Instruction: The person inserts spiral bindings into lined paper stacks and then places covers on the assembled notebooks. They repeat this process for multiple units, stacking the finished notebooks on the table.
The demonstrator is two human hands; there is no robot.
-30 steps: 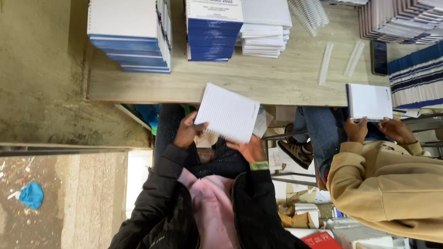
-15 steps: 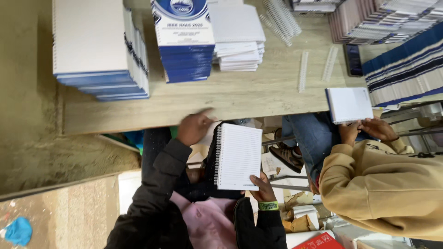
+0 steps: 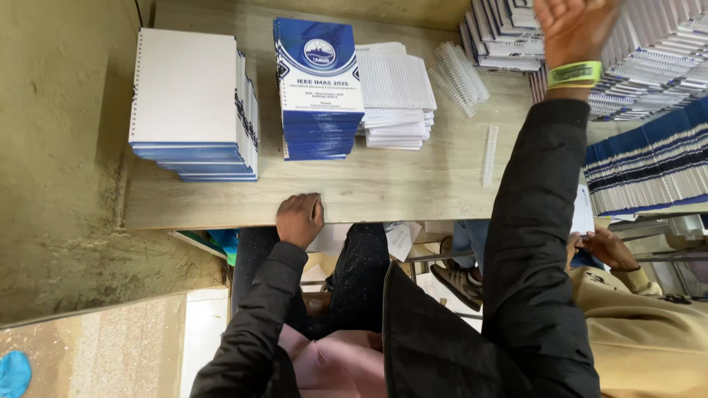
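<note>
**Hand stretched to the far notebooks**

The right hand (image 3: 574, 29) is held open, fingers spread and empty, over the stacked notebooks (image 3: 649, 55) at the table's far corner. The left hand (image 3: 299, 219) is curled loosely on the table (image 3: 383, 188) edge, nothing grasped.

Counted on the wooden table (image 3: 221, 206): 1 white-topped stack of booklets (image 3: 193, 103), 1 blue-cover stack (image 3: 318, 88), 1 pile of loose white sheets (image 3: 396, 92), 1 single white binding coil (image 3: 490, 155), 1 bunch of coils (image 3: 461, 74). 2 hands seen from the wearer: left hand (image 3: 299, 219), right hand (image 3: 575, 29). 1 green wristband (image 3: 574, 74). 1 co-worker's hand (image 3: 601, 247).
</note>
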